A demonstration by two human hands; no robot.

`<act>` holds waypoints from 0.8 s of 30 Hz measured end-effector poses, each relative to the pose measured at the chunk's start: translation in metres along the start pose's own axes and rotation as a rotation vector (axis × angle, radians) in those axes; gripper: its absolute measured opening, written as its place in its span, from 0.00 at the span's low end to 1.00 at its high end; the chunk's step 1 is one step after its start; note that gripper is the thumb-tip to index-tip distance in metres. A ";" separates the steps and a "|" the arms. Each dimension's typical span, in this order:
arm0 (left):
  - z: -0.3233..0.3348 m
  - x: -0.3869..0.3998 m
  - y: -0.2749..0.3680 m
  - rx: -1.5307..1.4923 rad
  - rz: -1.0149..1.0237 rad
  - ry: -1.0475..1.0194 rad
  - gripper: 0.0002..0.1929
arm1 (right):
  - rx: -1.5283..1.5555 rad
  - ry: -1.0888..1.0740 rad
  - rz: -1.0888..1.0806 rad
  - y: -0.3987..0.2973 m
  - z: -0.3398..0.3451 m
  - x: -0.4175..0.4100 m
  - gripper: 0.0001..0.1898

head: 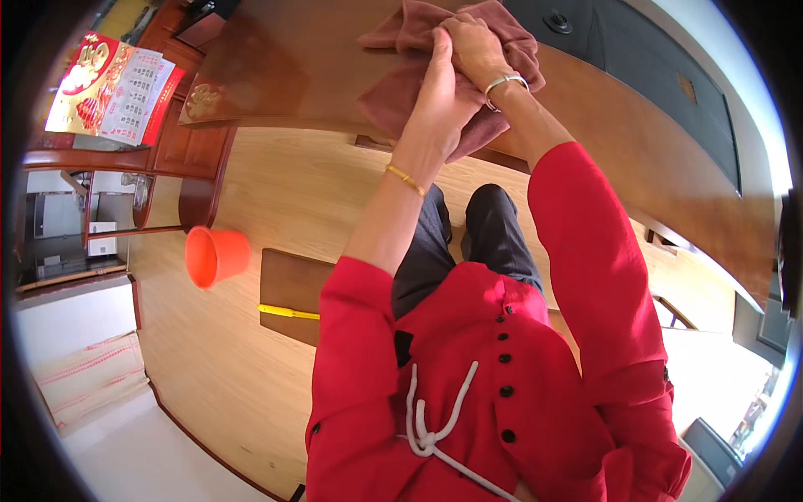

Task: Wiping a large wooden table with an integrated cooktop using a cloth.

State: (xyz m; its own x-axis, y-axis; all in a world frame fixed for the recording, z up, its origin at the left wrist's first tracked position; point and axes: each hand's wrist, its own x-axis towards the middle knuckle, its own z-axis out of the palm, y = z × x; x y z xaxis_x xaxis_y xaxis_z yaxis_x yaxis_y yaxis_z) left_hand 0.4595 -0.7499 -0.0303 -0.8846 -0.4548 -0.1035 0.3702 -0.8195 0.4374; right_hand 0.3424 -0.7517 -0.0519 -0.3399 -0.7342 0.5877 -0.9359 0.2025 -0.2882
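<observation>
A brownish-pink cloth (392, 97) is bunched beneath my two hands at the top of the view, above the edge of a brown wooden table (301, 69). My left hand (448, 94), a gold bracelet on its wrist, grips the cloth with the thumb up along it. Close against it, my right hand (472, 45) has its bent fingers on the upper folds; a silver bangle circles that wrist. Part of the cloth hangs past the near table edge. The left fingers are mostly hidden by the hand and the cloth.
An orange-red plastic bucket (216, 256) stands on the wood-look floor, left of a brown board (292, 279) with a yellow stick-like object (288, 311) on it. A red-brown cabinet (188, 135) and a calendar (128, 94) are at left. A dark panel (652, 75) lies upper right.
</observation>
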 end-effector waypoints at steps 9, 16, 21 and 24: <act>0.038 -0.005 0.008 0.412 0.087 0.307 0.25 | -0.376 -0.230 -0.471 -0.003 -0.029 -0.009 0.15; 0.020 0.038 0.005 0.550 0.205 0.366 0.20 | -0.634 -0.486 -0.452 -0.009 -0.053 -0.031 0.09; -0.015 0.053 0.035 1.432 0.272 0.424 0.14 | -0.504 -0.317 -0.414 -0.019 -0.072 -0.036 0.17; -0.018 0.027 0.055 2.097 0.728 0.318 0.15 | -0.240 -0.385 -0.171 0.004 -0.080 -0.053 0.37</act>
State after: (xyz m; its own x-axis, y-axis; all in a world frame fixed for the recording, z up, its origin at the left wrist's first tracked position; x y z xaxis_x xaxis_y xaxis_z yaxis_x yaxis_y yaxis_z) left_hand 0.4614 -0.8133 -0.0257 -0.6392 -0.6137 0.4635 -0.4128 0.7823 0.4665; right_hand 0.3496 -0.6602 -0.0240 -0.1624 -0.9473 0.2763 -0.9857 0.1682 -0.0026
